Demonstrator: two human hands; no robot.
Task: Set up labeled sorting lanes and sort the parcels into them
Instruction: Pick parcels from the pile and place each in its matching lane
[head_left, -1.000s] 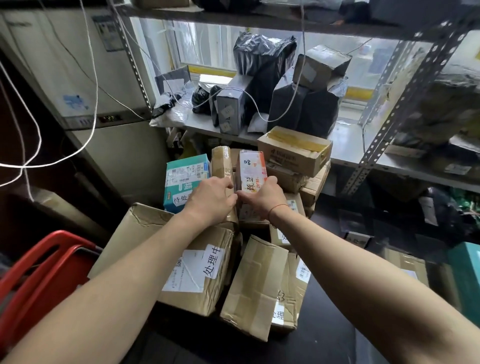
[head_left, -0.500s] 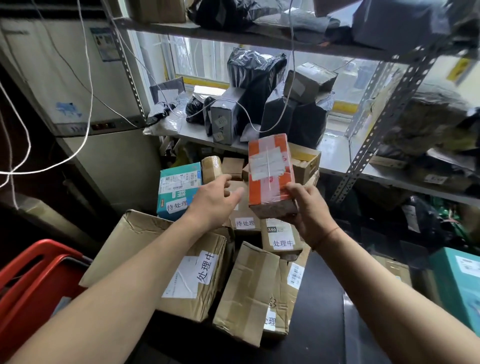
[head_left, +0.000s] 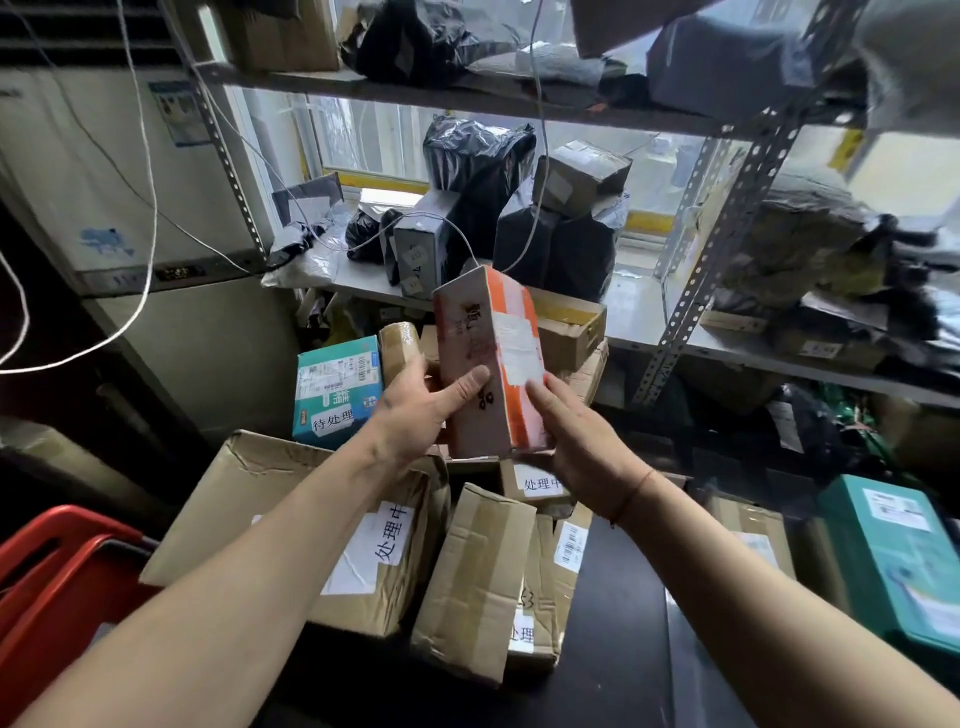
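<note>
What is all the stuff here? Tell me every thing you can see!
Orange and white box: one, held up in the middle, above the pile.
Brown cardboard parcels: several, stacked on the floor below; some carry white handwritten labels.
Teal box: one, with a white label, behind the pile on the left.
Green box: one, at the far right edge.
Black bagged parcels: several, on the grey metal shelf.
Red basket: one, bottom left corner.
White cords: a few, hanging at the left.
Left hand: grips the box's left side.
Right hand: holds its lower right side.
</note>
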